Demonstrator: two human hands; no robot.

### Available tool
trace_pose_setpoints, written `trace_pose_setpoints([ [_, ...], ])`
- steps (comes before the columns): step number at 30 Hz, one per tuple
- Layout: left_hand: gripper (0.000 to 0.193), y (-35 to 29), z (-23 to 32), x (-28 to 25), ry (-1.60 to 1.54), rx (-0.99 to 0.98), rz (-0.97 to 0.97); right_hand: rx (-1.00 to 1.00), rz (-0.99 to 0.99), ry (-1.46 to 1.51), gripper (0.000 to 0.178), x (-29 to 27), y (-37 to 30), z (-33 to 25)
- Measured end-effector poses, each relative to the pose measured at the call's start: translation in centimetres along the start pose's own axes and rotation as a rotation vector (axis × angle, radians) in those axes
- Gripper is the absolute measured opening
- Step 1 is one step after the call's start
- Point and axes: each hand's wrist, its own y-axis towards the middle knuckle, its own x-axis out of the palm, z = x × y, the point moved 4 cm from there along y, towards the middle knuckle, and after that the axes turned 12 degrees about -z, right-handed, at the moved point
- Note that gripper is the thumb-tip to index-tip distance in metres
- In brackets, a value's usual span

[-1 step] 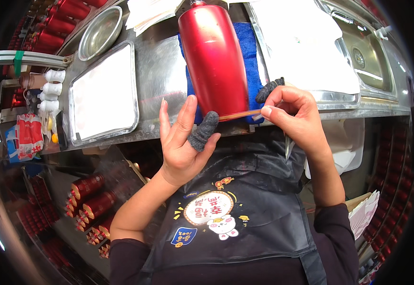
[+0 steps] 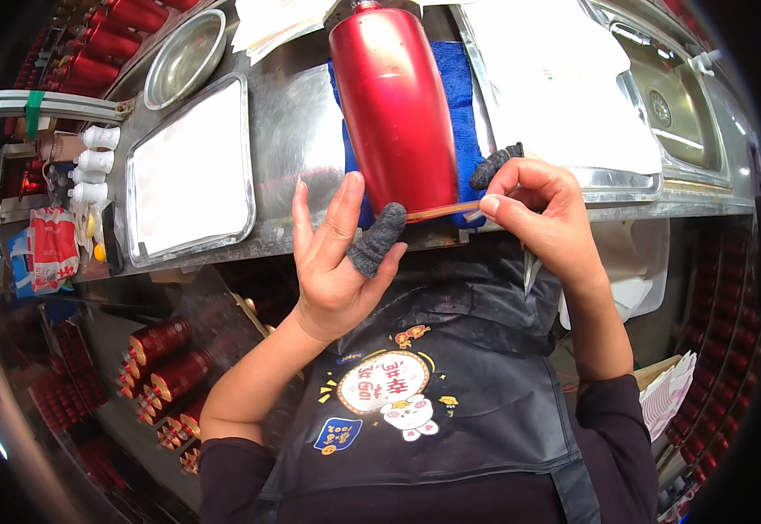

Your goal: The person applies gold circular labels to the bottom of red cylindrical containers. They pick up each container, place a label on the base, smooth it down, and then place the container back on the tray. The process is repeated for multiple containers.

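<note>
A large glossy red bottle (image 2: 394, 109) lies on its side on a blue towel (image 2: 461, 96), its base toward me. Along the base edge runs a thin gold-brown strip (image 2: 442, 211). My right hand (image 2: 545, 210) pinches the strip's right end between thumb and a finger; another finger wears a dark grey knitted cover (image 2: 496, 166). Below that palm, a pointed metal tool (image 2: 531, 269), like tweezers, sticks out. My left hand (image 2: 332, 271) has its fingers spread, and its grey-covered finger (image 2: 377, 240) is at the strip's left end, apparently touching it.
To the left lie a metal tray (image 2: 190, 170) with a white sheet and a round metal bowl (image 2: 186, 59). White paper (image 2: 555, 87) covers a tray at right, beside a sink (image 2: 673, 96). Several red bottles (image 2: 158, 345) stand low at left. White plastic bottles (image 2: 94, 164) sit at the bench's left end.
</note>
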Motion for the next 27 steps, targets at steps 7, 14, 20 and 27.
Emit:
trace_pose_setpoints([
  [7,0.042,1.9,1.0,-2.1,0.194,0.073,0.027,0.023,-0.011,-0.046,0.01,1.2,0.7,0.4],
  [14,0.04,4.1,1.7,-0.8,0.24,0.052,0.08,0.035,-0.035,-0.038,0.01,2.2,1.3,0.6],
  [20,0.064,0.9,-1.7,-0.4,-0.189,-0.098,0.127,0.095,-0.056,0.001,0.01,2.1,0.5,-0.3],
  [27,0.056,-2.6,-1.4,0.9,-0.128,-0.095,0.066,0.095,-0.028,0.057,0.011,1.7,0.5,-0.4],
])
